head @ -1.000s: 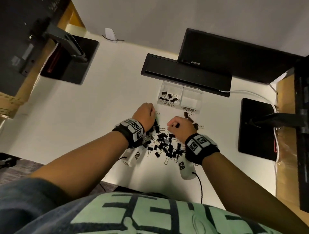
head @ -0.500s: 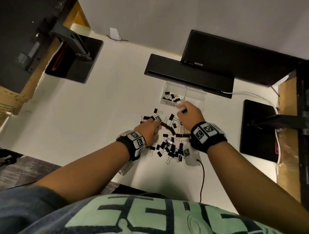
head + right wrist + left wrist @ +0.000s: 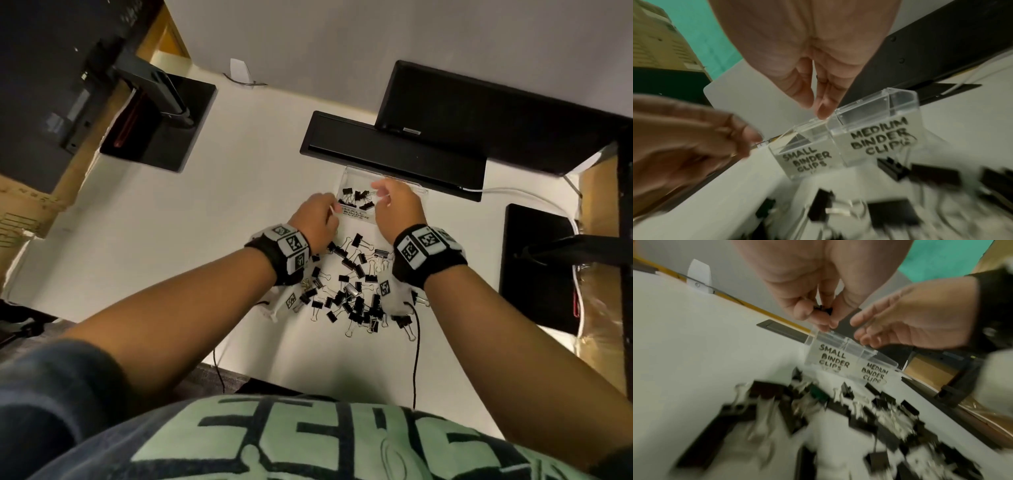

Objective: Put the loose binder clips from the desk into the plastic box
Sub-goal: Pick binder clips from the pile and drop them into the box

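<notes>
A clear plastic box (image 3: 358,215) stands on the white desk, its two compartments labelled "SMALL BINDER CLIPS" (image 3: 830,358) and "MEDIUM BINDER CLIPS" (image 3: 875,141). Several small black clips (image 3: 356,198) lie in the small compartment. A pile of loose black binder clips (image 3: 352,291) is spread just in front of the box, between my wrists. My left hand (image 3: 334,205) hovers at the box's left front corner and pinches a small black clip (image 3: 822,309) between thumb and fingers. My right hand (image 3: 378,192) is above the box with straight fingers (image 3: 824,105) over the divider, holding nothing that I can see.
A black keyboard-like bar (image 3: 394,157) and a monitor (image 3: 496,113) stand right behind the box. Black stand bases sit at far left (image 3: 161,123) and right (image 3: 534,267). A white cable (image 3: 513,192) runs at the right; a black cable (image 3: 416,342) trails to the front edge.
Both hands have moved forward from the clip pile to the box. The right got there first; the left followed with a small clip pinched.
</notes>
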### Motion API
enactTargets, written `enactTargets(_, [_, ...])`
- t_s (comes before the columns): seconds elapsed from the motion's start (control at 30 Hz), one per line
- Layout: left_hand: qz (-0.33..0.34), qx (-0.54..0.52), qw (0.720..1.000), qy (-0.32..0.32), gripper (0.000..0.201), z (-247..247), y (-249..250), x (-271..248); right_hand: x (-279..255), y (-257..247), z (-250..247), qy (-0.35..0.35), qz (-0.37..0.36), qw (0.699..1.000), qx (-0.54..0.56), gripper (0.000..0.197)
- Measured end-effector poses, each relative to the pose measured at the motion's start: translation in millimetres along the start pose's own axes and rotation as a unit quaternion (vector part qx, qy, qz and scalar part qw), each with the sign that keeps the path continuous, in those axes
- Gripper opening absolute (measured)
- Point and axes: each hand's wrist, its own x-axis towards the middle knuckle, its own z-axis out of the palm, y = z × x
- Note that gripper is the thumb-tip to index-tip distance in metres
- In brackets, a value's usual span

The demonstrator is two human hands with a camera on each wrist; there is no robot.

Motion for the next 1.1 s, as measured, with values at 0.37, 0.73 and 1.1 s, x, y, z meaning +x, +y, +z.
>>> enactTargets(0.37, [0.078, 0.141, 0.986, -0.048, 0.027, 2, 34, 71, -53, 54, 34, -0.121, -0.01, 0.986, -0.116, 0.02])
enactTargets(0.73, [0.033, 0.097, 0.995, -0.003, 0.016, -5, -26, 6, -42, 54, 38, -0.117, 0.006, 0.981, -0.158, 0.028])
enactTargets(1.1, [-0.079, 0.071, 0.994, -0.013, 0.028, 11, -69, -36, -39, 52, 31, -0.048, 0.205, 0.948, 0.24, 0.018])
